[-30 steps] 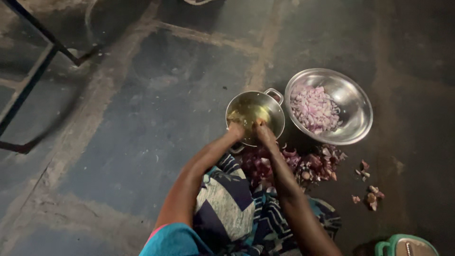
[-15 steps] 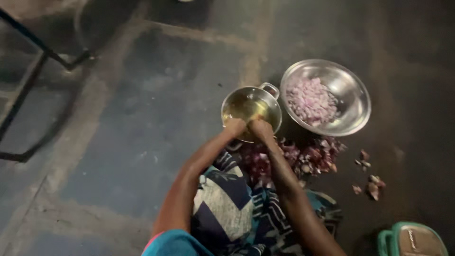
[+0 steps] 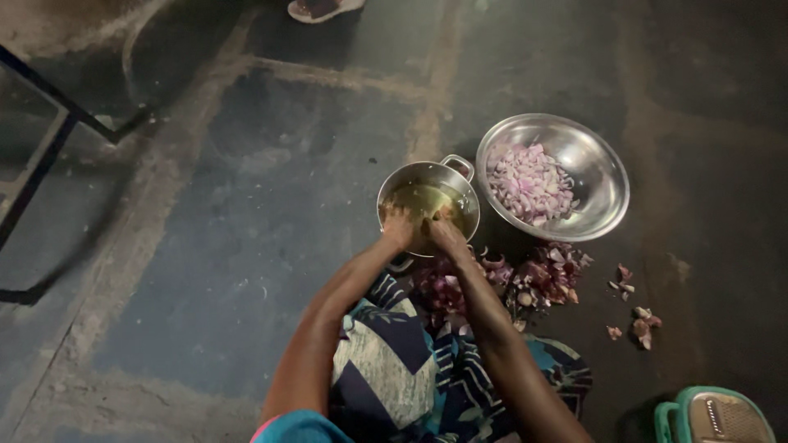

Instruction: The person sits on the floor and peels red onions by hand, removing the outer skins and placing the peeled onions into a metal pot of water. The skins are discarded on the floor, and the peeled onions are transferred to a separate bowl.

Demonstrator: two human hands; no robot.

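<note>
Both my hands reach into a small steel pot (image 3: 460, 182) of yellowish water on the floor in front of me. My left hand (image 3: 400, 227) and my right hand (image 3: 444, 232) sit close together at the pot's near rim, fingers curled around something small that I cannot make out. Right of the pot stands a wide steel bowl (image 3: 603, 172) holding peeled, pale pink shallots (image 3: 529, 182). A heap of purple onion skins (image 3: 525, 283) lies on the floor just behind my right forearm.
Loose skins (image 3: 636, 320) are scattered to the right. A green-rimmed grater (image 3: 714, 417) sits at the bottom right corner. A dark metal frame (image 3: 49, 139) stands at the left. A sandal (image 3: 320, 8) shows at the top edge. Patterned cloth (image 3: 410, 369) covers my lap.
My hands stay at the pot's near rim. The view has shifted slightly, so the pot and bowl sit a little lower in the picture now.
</note>
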